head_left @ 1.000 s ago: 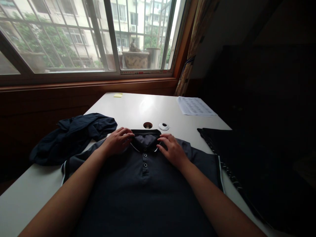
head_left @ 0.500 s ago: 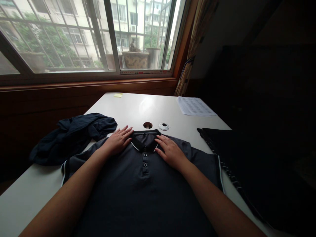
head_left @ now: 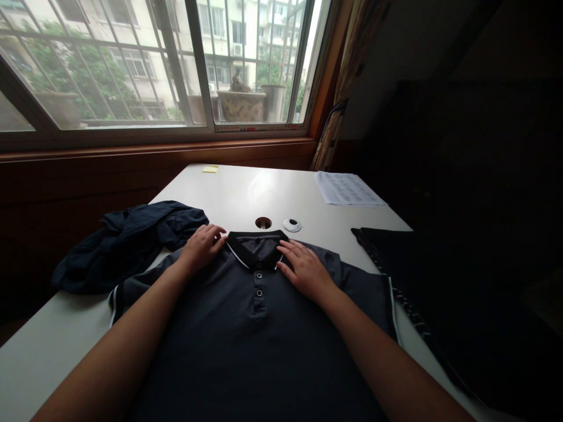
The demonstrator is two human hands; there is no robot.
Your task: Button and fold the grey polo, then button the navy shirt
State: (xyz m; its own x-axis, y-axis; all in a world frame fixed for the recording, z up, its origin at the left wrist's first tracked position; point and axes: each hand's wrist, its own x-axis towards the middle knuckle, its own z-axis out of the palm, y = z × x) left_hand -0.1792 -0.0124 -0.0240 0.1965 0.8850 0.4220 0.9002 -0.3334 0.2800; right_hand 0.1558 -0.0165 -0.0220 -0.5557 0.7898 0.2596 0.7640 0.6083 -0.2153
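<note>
A dark grey polo shirt (head_left: 259,357) lies front up, its black collar (head_left: 246,251) with white edging folded down and a short row of buttons below it. My left hand (head_left: 200,246) is at the collar's left corner, fingers bent and thumb and fingertips closed on the fabric there. On the other side, my right hand (head_left: 305,269) rests flat with fingers stretched over the collar's right side and the shirt's front. That hand covers part of the right collar.
The white table (head_left: 237,193) has a cable hole (head_left: 263,223) and a round white cover (head_left: 291,225) beyond the collar. Crumpled dark blue clothing (head_left: 132,246) lies left, a dark cloth (head_left: 440,281) right. Papers (head_left: 349,189) and a yellow note (head_left: 210,169) are at the back.
Both hands pressed the collar down flat. Since then my left hand has shifted left and bent its fingers, and the collar's left side spreads wider. My right hand has stayed nearly still.
</note>
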